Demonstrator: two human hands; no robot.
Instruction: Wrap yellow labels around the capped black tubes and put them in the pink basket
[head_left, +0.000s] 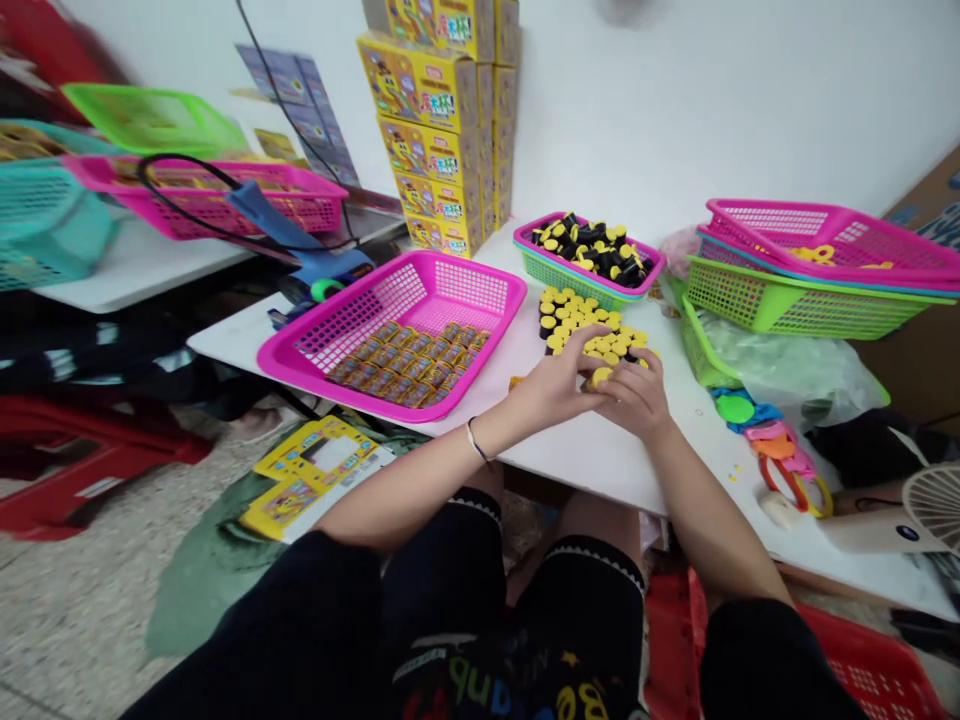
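Above the table's near edge, my left hand point(556, 388) and my right hand point(639, 398) meet, fingers curled inward. Between them is a small yellow-capped cylinder point(601, 377), closed in by the fingertips of both hands; its lower part is hidden. Just beyond my fingers, a group of black cylinders with yellow tops point(574, 312) stands packed upright on the white table point(570, 455). Left of my left hand sits a magenta basket point(439, 412) with rows of small pieces with printed wrapping point(409, 365). A small yellow piece lies partly hidden beside my left wrist.
Behind the group, a basket point(525, 240) holds loose black-and-yellow cylinders. Stacked yellow boxes point(427, 150) rise against the wall. A blue-handled tool point(285, 230) with a cable lies at the left. More baskets point(817, 300), plastic bags and a fan point(934, 505) stand right.
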